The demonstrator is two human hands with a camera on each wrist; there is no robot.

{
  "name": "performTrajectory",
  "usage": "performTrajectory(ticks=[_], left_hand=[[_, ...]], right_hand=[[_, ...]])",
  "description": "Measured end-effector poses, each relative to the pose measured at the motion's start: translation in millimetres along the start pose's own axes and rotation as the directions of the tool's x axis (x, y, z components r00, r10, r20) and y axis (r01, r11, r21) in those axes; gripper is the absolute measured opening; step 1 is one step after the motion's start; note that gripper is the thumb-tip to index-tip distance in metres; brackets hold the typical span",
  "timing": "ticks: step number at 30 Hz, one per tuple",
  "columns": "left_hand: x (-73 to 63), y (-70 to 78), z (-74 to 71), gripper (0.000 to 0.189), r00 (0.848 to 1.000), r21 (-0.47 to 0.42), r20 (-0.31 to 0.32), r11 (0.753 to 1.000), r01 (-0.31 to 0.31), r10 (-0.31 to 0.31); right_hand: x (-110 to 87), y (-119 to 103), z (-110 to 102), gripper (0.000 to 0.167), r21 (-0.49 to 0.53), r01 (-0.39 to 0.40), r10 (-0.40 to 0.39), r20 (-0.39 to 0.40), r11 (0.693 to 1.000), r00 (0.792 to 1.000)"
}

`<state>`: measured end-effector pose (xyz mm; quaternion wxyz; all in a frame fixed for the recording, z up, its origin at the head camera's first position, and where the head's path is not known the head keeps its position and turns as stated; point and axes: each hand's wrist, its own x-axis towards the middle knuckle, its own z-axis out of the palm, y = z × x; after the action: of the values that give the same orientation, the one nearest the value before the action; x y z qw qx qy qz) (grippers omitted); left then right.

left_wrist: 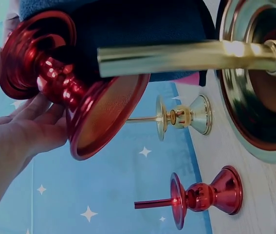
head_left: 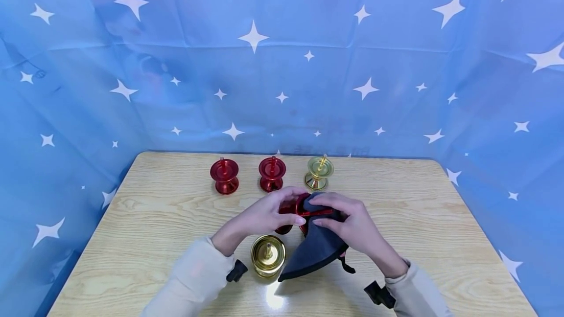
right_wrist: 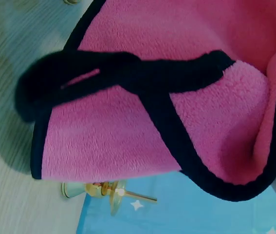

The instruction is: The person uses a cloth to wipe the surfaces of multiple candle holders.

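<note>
My left hand (head_left: pixel 264 214) grips a red metal candlestick (left_wrist: pixel 62 80) by its stem and base, tilted on its side above the table. Its dish and thin spike point toward my right hand (head_left: pixel 352 219). That hand pinches a cleaning cloth (head_left: pixel 315 248) by the candlestick's dish and spike. Dark grey on one face, the cloth shows pink fleece (right_wrist: pixel 103 141) on the other, with black edging and a black loop. In the right wrist view the cloth hides most of the right hand. A gold candlestick (head_left: pixel 268 257) stands upright below the left hand.
Along the back of the wooden table (head_left: pixel 154 209) stand a red candlestick (head_left: pixel 224 175), a second red candlestick (head_left: pixel 272 175) and a pale gold candlestick (head_left: pixel 319 172), all upright. A blue curtain (head_left: pixel 282 72) with white stars hangs behind.
</note>
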<state>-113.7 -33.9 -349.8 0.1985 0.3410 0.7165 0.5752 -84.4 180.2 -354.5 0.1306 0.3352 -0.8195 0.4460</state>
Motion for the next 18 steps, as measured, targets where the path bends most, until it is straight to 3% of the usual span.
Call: performTrajectory(ticks=[6,11,18], left_hand=[[-0.1,-0.4,-0.5,0.047,0.999,0.034,0.029,0.999,-0.017,0.017],[-0.7,0.6,-1.6,0.05,1.0,0.092,0.03,0.996,0.002,-0.005],[-1.0,-6.2,-5.9,0.064,0.995,0.1,-0.064,0.992,0.081,-0.075]], right_hand=[[0.1,3,1,0.033,0.079,0.053,-0.053,0.007,0.996,0.999],[-0.3,2,-2,0.03,0.121,0.036,-0.04,0.025,0.992,0.999],[1.3,-4,-18,0.03,0.134,-0.034,0.029,0.042,0.99,0.999]])
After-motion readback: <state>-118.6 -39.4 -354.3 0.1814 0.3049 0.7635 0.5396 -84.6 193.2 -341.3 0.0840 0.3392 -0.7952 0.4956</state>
